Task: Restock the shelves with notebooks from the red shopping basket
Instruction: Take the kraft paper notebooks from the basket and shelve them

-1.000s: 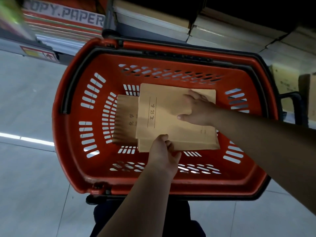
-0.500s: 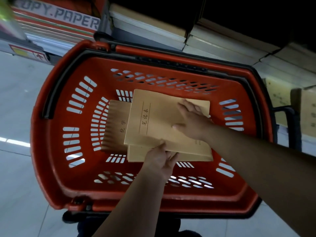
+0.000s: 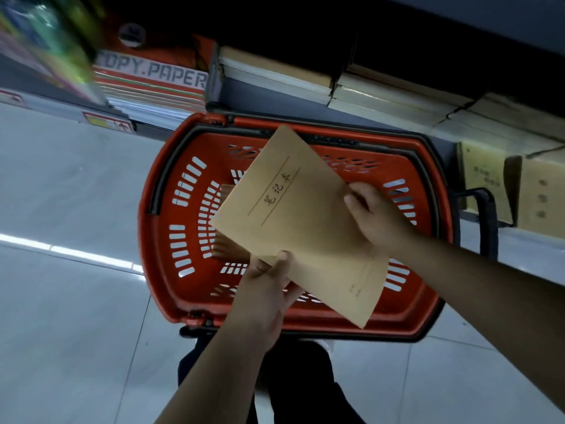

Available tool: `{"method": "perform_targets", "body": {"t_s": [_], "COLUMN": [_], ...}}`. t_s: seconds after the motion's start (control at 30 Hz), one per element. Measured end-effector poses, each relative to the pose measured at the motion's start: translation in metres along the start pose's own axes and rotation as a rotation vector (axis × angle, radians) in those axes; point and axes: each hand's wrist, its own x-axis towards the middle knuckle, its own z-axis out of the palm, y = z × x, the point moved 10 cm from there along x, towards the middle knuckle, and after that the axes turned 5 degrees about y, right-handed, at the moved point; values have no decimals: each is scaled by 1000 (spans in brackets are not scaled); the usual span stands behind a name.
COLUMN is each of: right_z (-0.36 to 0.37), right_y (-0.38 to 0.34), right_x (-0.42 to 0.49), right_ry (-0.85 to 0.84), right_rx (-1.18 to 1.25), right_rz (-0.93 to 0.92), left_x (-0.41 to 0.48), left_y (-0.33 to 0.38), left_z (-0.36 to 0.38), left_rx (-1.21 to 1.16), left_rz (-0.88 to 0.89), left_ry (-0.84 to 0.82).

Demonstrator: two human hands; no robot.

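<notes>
While the left hand (image 3: pixel 269 280) pinches the near edge and the right hand (image 3: pixel 374 215) grips the right edge of the flat tan paper-covered notebook (image 3: pixel 293 221) above the red slotted plastic basket (image 3: pixel 171 175), keep it level toward the far shelf stacks (image 3: pixel 382 96)

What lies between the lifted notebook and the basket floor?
In the head view, another brown notebook lies in the red basket under the lifted notebook, which the left hand and right hand grip.
</notes>
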Motion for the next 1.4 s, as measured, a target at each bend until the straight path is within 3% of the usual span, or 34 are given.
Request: {"method": "perform_targets", "body": {"t_s": [0.27,0.53,0.67,0.83,1.2,1.4], "right_z": [-50,-75,-92,-107,-153,-192], "right_y": [-21,-37,-52,-67,-118,-137], "right_x": [-56,-110,-138,-170,-226,-257], "right_ry": [167,242,319,403,468,502], "right_rx": [163,253,307,377,371,497], "right_rz": [4,91,151,201,132,133], "left_x": [-31,-67,-110,-159,-231,-278], "left_y": [58,109,151,189,226,242], "left_z": [-16,-19,-1,19,38,56], "left_rx": [31,228,459,547,592,517], "left_rz": [173,281,547,760,796,775], "left_ry": [40,71,43,-29,-205,-281]}}
